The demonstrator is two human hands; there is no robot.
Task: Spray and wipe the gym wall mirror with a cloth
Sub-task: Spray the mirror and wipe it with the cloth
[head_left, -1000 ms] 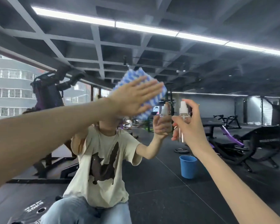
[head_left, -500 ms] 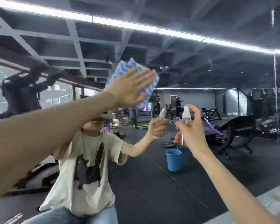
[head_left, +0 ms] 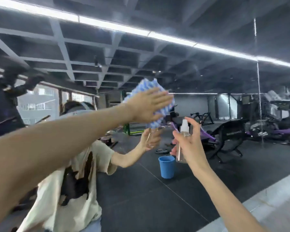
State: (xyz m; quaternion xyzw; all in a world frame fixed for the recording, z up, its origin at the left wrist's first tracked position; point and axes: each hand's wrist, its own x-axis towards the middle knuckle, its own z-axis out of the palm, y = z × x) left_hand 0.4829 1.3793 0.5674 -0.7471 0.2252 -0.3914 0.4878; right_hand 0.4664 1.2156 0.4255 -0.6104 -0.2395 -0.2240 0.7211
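Left hand (head_left: 147,107) flat on cloth (head_left: 146,84), right hand (head_left: 192,145) around spray bottle (head_left: 184,128)

A gym is shown: a wall mirror (head_left: 199,47) is filled with reflected black weight benches (head_left: 231,131), purple-padded machines (head_left: 281,131) and a weight plate (head_left: 160,151) on dark rubber flooring (head_left: 141,198), beneath a coffered ceiling (head_left: 90,52).

1. We can read no text, brand, number or sign for certain.
2. We see a faint pale line of lettering on the side of the black gym bench (head_left: 233,131) reflected in the mirror (head_left: 157,198). It is too small and blurred for us to make out.
3. The dark print on the cream T-shirt (head_left: 45,211) looks to us like a shape, not letters.
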